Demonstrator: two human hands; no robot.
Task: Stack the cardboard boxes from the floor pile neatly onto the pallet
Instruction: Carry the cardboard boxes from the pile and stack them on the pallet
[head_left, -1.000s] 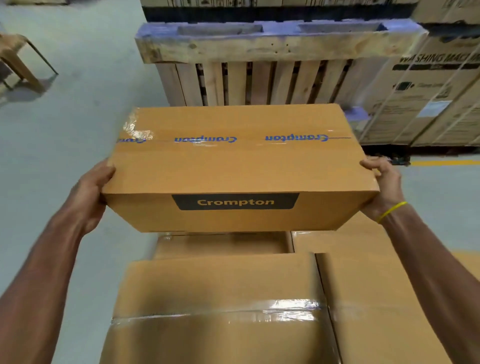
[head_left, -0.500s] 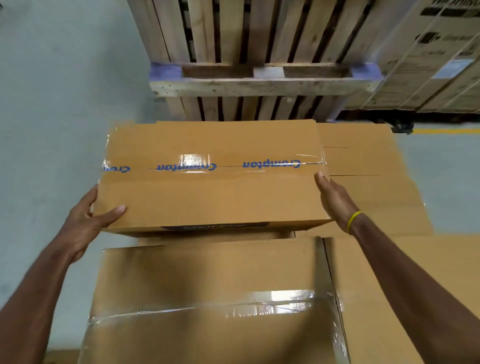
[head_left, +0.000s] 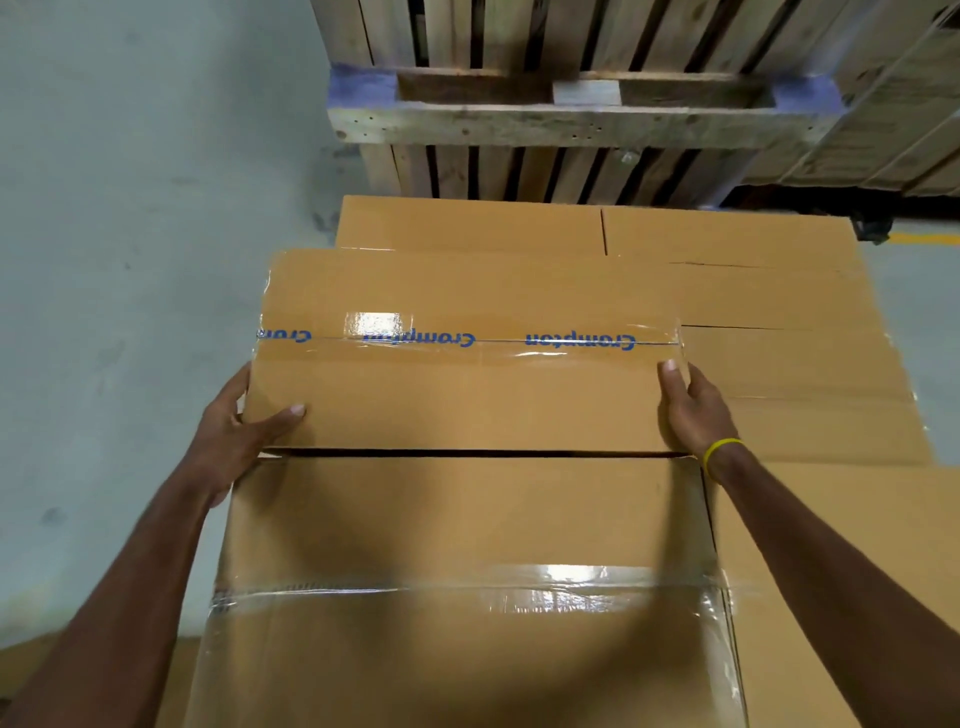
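One box (head_left: 467, 384), raised a second ago, now lies lowered at the stack's left edge, just behind the near box (head_left: 457, 525). Your left hand (head_left: 234, 434) and right hand (head_left: 693, 410) clasp its ends. Placement appears nearly complete.

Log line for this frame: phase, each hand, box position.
phase: placing | left hand: holds taped box, left end | right hand: holds right end | position: beyond near box, dark gap between | release: not yet
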